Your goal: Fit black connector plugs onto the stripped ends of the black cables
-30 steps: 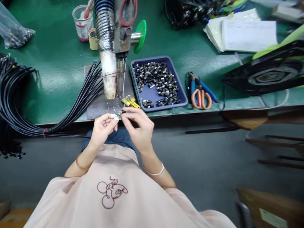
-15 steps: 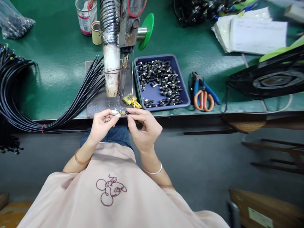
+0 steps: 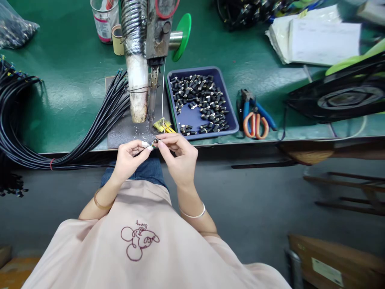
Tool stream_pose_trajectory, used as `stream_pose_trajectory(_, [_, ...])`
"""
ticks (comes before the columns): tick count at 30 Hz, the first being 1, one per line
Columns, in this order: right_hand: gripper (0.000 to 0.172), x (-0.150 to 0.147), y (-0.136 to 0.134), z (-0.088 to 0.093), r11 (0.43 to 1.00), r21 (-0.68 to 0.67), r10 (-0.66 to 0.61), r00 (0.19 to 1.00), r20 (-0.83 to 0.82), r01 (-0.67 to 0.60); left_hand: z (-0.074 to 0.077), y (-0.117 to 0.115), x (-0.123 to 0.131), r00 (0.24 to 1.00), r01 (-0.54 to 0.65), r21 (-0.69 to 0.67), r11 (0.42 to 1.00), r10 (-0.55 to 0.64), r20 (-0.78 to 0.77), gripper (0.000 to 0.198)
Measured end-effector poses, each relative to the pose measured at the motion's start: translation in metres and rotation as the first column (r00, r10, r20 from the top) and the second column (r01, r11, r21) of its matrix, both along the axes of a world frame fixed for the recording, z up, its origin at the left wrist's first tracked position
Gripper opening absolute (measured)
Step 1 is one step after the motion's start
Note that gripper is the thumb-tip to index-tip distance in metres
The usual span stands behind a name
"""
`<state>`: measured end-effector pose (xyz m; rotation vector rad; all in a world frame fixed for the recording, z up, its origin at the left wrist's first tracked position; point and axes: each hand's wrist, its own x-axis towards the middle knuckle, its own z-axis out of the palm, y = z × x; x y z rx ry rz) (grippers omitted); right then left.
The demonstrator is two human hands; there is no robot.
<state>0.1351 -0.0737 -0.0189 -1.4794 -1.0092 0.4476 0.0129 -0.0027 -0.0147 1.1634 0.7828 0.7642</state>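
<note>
In front of the bench edge, my left hand (image 3: 129, 158) is closed on the end of a black cable, with white wraps on its fingertips. Thin coloured wires (image 3: 152, 143) stick out of that grip to the right. My right hand (image 3: 180, 158) pinches at the tips of these wires; a small dark bit shows there, too small to make out. Just above the hands, a soldering iron (image 3: 152, 96) points down from its mount, with solder wire (image 3: 163, 100) hanging beside it. A blue tray (image 3: 191, 117) of small black connectors lies to the right of the iron.
A bundle of black cables (image 3: 75, 154) spreads along the left bench edge. A taped duct (image 3: 137, 88) hangs beside the iron. Pliers (image 3: 258, 110) with orange-handled cutters (image 3: 255, 125) lie right of the tray. A black fan-like object (image 3: 337, 94) stands far right. A plastic cup (image 3: 104, 26) is behind.
My right hand has shifted slightly left, its fingers closing nearer to my left fingertips over the wires. My left hand stays nearly still. The whole view has moved a little.
</note>
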Motion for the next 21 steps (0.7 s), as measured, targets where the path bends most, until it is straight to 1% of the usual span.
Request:
stream_pose_trajectory(2, [0.008, 0.0, 0.0002, -0.0016, 1.0, -0.001, 0.013, 0.999, -0.029, -0.013, 0.0006, 0.0001, 0.0, 1.0, 0.0, 0.002, 1.0, 0.0, -0.001, 0.026])
stream_pose_trajectory(5, [0.005, -0.0012, -0.0023, -0.0031, 0.994, 0.099, -0.031, 0.998, -0.047, 0.036, 0.0021, 0.0005, 0.0001, 1.0, 0.006, 0.009, 1.0, -0.006, -0.007, 0.027])
stream_pose_trajectory(8, [0.006, -0.0022, -0.0059, -0.0033, 0.983, 0.18, -0.052, 0.998, 0.042, 0.044, 0.0031, 0.001, -0.0002, 1.0, 0.024, 0.012, 1.0, -0.024, -0.012, 0.03])
stream_pose_trajectory(11, [0.009, -0.0024, -0.0079, -0.0032, 0.983, 0.182, -0.042, 0.988, 0.147, 0.014, 0.0025, 0.0022, -0.0013, 1.0, 0.018, 0.003, 1.0, -0.018, -0.009, 0.031])
stream_pose_trajectory(13, [0.008, -0.0021, -0.0081, -0.0028, 0.984, 0.174, -0.046, 0.987, 0.154, 0.018, 0.0014, 0.0032, -0.0024, 1.0, 0.009, -0.002, 1.0, -0.009, 0.003, 0.03])
stream_pose_trajectory(15, [0.007, -0.0014, -0.0075, -0.0019, 0.99, 0.143, -0.031, 0.993, 0.112, 0.015, 0.0007, 0.004, -0.0033, 1.0, -0.001, -0.003, 1.0, 0.001, 0.016, 0.029])
stream_pose_trajectory(19, [0.006, 0.0002, -0.0056, -0.0004, 0.996, 0.088, 0.037, 0.999, -0.036, -0.034, 0.0019, 0.0046, -0.0042, 1.0, -0.029, -0.014, 0.999, 0.029, 0.005, 0.027])
stream_pose_trajectory(21, [0.007, 0.0003, -0.0046, -0.0013, 0.996, 0.083, 0.025, 0.996, -0.088, -0.018, 0.0033, 0.0051, -0.0041, 1.0, -0.016, -0.028, 0.999, 0.016, -0.01, 0.026])
